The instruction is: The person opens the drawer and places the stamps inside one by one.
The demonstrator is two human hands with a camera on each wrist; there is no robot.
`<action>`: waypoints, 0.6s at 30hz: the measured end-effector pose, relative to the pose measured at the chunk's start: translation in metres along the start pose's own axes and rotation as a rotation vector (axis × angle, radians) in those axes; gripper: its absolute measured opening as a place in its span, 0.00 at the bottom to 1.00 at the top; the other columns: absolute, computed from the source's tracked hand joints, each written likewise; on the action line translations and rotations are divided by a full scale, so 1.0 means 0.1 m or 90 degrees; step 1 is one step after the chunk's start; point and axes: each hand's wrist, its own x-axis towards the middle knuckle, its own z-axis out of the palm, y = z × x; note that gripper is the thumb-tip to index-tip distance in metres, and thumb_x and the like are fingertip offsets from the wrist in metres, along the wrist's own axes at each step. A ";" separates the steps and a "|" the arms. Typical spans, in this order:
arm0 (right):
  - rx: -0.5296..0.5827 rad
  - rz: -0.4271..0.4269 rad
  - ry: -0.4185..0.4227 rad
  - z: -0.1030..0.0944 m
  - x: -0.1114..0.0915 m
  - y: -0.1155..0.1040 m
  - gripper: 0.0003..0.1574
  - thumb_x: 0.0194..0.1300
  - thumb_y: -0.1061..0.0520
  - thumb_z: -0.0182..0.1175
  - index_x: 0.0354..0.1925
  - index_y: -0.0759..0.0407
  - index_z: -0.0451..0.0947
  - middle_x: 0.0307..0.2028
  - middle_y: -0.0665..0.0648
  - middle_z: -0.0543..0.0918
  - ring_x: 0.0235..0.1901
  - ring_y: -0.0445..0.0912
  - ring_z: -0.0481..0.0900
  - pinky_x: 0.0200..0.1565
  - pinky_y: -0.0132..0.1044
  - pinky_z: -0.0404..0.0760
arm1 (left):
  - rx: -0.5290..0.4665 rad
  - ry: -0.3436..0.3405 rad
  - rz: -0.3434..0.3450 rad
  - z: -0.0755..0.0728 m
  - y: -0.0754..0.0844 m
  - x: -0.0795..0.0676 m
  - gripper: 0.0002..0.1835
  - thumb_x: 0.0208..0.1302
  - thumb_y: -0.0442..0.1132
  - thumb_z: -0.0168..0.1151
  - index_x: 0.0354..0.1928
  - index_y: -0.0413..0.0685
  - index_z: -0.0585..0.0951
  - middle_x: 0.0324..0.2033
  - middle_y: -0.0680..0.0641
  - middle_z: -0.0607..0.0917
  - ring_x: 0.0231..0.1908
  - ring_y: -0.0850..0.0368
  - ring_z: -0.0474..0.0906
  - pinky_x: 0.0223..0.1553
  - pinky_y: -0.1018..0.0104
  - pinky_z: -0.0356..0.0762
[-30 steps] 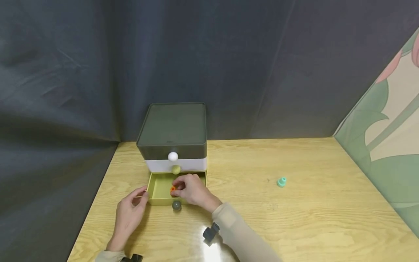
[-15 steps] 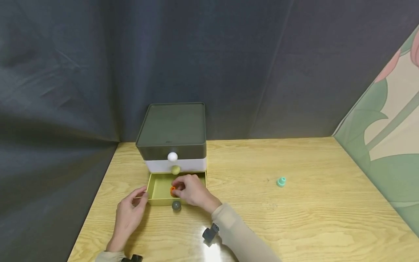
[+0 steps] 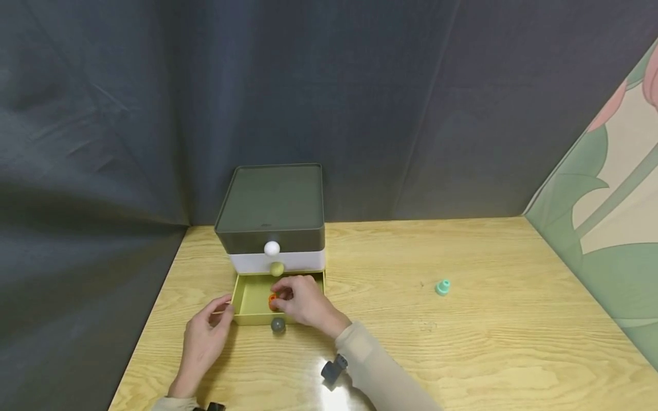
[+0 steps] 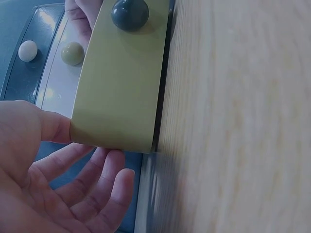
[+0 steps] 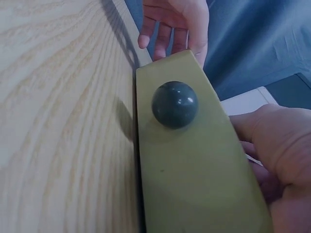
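The bottom yellow-green drawer (image 3: 252, 318) of a small three-tier chest (image 3: 272, 200) is pulled out, its dark round knob (image 5: 175, 104) at the front. My left hand (image 3: 205, 337) holds the drawer's front left corner, thumb at the top edge and fingertips against the side in the left wrist view. Reaching over the front wall, my right hand (image 3: 305, 302) pinches a small orange piece (image 3: 272, 301) with a round opening, inside the drawer. The piece is partly covered by the fingers, and the drawer's front hides it in both wrist views.
A small teal stepped cone (image 3: 442, 287) stands on the wooden table (image 3: 488, 342) to the right. Above the drawer are a white drawer with a green knob (image 3: 276, 269) and a dark drawer with a white knob (image 3: 272, 248). A dark curtain (image 3: 360, 114) hangs behind the chest.
Both hands stay almost where they were, the left at the drawer's corner and the right on the orange piece. The whole view has shifted slightly.
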 end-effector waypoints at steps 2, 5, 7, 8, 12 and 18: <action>0.012 -0.008 0.002 -0.03 -0.02 -0.02 0.13 0.66 0.62 0.74 0.48 0.65 0.89 0.37 0.56 0.93 0.35 0.40 0.89 0.40 0.24 0.83 | 0.000 -0.001 -0.002 0.00 0.00 0.00 0.19 0.79 0.43 0.58 0.65 0.48 0.85 0.52 0.41 0.90 0.52 0.45 0.88 0.50 0.64 0.78; 0.022 -0.018 0.002 -0.08 -0.06 -0.05 0.13 0.67 0.61 0.73 0.49 0.66 0.89 0.39 0.57 0.93 0.39 0.43 0.91 0.43 0.25 0.84 | -0.001 -0.002 -0.004 0.00 0.01 0.00 0.19 0.79 0.43 0.58 0.65 0.48 0.85 0.52 0.41 0.90 0.52 0.45 0.88 0.51 0.63 0.78; 0.017 -0.023 0.004 -0.12 -0.09 -0.06 0.13 0.68 0.61 0.72 0.49 0.65 0.89 0.41 0.58 0.93 0.41 0.44 0.91 0.44 0.25 0.85 | 0.000 -0.003 -0.004 0.00 0.01 0.00 0.19 0.79 0.43 0.58 0.66 0.48 0.85 0.52 0.41 0.90 0.52 0.45 0.88 0.51 0.63 0.78; 0.017 -0.025 0.006 -0.14 -0.10 -0.06 0.13 0.68 0.61 0.72 0.50 0.64 0.89 0.42 0.58 0.93 0.42 0.45 0.91 0.45 0.26 0.85 | 0.000 -0.003 -0.004 0.00 0.01 0.00 0.19 0.79 0.43 0.58 0.65 0.48 0.85 0.52 0.41 0.90 0.52 0.45 0.88 0.51 0.63 0.78; 0.017 -0.026 0.026 -0.21 -0.16 -0.05 0.13 0.69 0.61 0.70 0.51 0.64 0.89 0.45 0.58 0.93 0.43 0.48 0.91 0.46 0.29 0.86 | 0.000 -0.002 -0.007 -0.01 0.01 -0.01 0.19 0.79 0.43 0.58 0.66 0.48 0.85 0.52 0.42 0.90 0.51 0.46 0.88 0.50 0.64 0.78; 0.011 -0.023 0.082 -0.28 -0.24 0.01 0.10 0.70 0.60 0.69 0.48 0.62 0.90 0.42 0.55 0.93 0.39 0.46 0.91 0.42 0.29 0.86 | -0.003 -0.004 -0.007 0.00 0.01 -0.01 0.19 0.80 0.43 0.58 0.66 0.49 0.84 0.52 0.41 0.90 0.52 0.45 0.88 0.53 0.58 0.79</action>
